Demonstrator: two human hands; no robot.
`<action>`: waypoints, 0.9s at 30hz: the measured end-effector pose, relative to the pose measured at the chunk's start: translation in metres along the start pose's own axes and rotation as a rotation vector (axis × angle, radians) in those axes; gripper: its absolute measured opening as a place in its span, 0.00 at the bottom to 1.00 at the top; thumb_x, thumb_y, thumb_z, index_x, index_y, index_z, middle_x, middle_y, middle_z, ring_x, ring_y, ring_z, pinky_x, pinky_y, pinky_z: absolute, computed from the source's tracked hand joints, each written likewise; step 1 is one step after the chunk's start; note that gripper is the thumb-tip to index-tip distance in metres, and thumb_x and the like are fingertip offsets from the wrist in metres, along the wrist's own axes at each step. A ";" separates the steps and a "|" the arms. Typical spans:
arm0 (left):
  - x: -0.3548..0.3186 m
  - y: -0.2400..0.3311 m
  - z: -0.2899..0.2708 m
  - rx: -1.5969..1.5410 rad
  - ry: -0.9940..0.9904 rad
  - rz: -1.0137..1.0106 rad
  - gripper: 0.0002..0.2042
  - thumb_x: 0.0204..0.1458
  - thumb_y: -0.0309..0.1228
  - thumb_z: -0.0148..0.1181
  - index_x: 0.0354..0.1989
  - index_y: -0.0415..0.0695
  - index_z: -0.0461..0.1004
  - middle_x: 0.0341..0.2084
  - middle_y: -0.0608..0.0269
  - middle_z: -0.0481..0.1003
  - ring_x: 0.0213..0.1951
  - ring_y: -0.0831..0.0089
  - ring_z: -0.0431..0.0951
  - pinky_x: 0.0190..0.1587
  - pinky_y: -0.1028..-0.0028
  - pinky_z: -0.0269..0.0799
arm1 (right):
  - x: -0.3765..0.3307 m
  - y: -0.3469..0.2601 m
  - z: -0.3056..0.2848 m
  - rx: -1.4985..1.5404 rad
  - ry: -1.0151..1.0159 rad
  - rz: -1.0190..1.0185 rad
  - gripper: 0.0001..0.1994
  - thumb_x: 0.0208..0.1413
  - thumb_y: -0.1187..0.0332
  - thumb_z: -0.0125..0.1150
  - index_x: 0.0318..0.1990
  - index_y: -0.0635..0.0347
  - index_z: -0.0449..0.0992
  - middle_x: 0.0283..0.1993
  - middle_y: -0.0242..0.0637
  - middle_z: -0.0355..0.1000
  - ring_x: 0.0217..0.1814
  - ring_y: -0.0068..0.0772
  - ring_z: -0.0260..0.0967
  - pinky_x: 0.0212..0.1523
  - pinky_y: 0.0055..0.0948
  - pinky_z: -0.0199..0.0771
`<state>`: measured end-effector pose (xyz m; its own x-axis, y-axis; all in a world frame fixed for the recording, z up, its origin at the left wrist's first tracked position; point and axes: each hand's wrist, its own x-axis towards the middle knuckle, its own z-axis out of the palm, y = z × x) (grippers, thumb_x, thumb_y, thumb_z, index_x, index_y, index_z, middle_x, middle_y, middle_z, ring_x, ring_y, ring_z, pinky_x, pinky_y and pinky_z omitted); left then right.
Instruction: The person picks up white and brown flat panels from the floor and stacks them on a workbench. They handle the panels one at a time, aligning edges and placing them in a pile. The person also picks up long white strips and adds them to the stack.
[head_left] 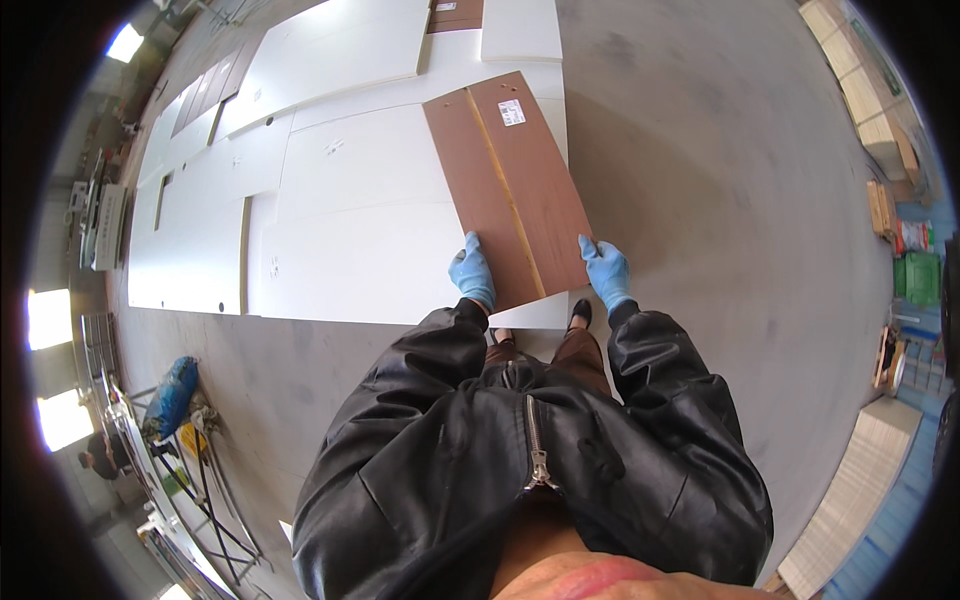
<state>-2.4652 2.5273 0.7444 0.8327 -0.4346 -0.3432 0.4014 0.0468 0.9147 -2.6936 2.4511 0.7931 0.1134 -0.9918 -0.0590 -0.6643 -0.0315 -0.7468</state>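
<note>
Two gloved hands in play here, both gripping! The left hand [472, 272] is closed on one edge of the brown board [508, 190], thumb on top; the right hand [606, 268] pinches the opposite edge, thumb on top too, both close to the near end. One board in the grip, and it's over the right end of the white panel stack [350, 240], its near right corner poking out past the stack's side. Whether its far end touches the stack, I cannot tell. Long axis now: it runs away from the body, far end tipped leftward, near end facing the jacket [430, 450]. On its upper face, one yellowish strip [503, 190] down the length and one white label [512, 112] near the far end.

Moving out: one brown piece [455, 16] shows between white panels at the stack's far side. Left of the stack and nearer, one blue bundle [172, 398] and, beyond it, one other person [102, 456]. Well right of the stack, one green bin [917, 277]. Grey floor [690, 220] spreads beside the stack.
</note>
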 end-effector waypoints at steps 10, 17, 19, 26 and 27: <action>-0.022 -0.017 0.092 -0.214 0.395 -0.103 0.23 0.61 0.48 0.64 0.30 0.35 0.80 0.28 0.59 0.80 0.28 0.68 0.75 0.34 0.64 0.74 | 0.159 -0.008 -0.031 0.244 -0.330 -0.089 0.21 0.62 0.55 0.68 0.51 0.66 0.81 0.44 0.36 0.83 0.46 0.28 0.78 0.51 0.30 0.76; -0.052 -0.005 0.174 -0.234 0.557 -0.159 0.25 0.61 0.49 0.63 0.37 0.31 0.81 0.33 0.54 0.82 0.33 0.62 0.79 0.39 0.61 0.76 | 0.228 -0.013 -0.080 0.542 -0.402 -0.003 0.20 0.56 0.69 0.71 0.53 0.70 0.77 0.51 0.40 0.79 0.50 0.33 0.77 0.50 0.31 0.78; -0.063 -0.006 0.180 -0.294 0.651 -0.163 0.25 0.61 0.49 0.63 0.38 0.32 0.82 0.34 0.54 0.82 0.33 0.63 0.79 0.39 0.61 0.76 | 0.236 -0.010 -0.088 0.718 -0.441 0.101 0.30 0.58 0.71 0.69 0.66 0.71 0.66 0.59 0.46 0.73 0.57 0.40 0.75 0.57 0.39 0.79; -0.025 -0.021 0.218 -0.247 0.737 -0.175 0.25 0.63 0.48 0.62 0.37 0.32 0.82 0.31 0.56 0.82 0.32 0.66 0.77 0.38 0.64 0.75 | 0.309 -0.005 -0.066 0.615 -0.607 0.194 0.18 0.59 0.74 0.67 0.55 0.66 0.74 0.50 0.42 0.77 0.50 0.38 0.77 0.52 0.42 0.83; -0.020 -0.026 0.222 -0.239 0.751 -0.170 0.25 0.63 0.48 0.62 0.37 0.32 0.82 0.31 0.56 0.82 0.32 0.66 0.77 0.39 0.64 0.74 | 0.317 -0.002 -0.060 0.615 -0.602 0.217 0.17 0.59 0.74 0.67 0.55 0.66 0.74 0.48 0.42 0.78 0.48 0.39 0.78 0.50 0.43 0.84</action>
<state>-2.5768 2.3355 0.7748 0.7526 0.2638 -0.6033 0.5457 0.2628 0.7957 -2.7004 2.1290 0.8160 0.5157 -0.7294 -0.4495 -0.2213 0.3934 -0.8923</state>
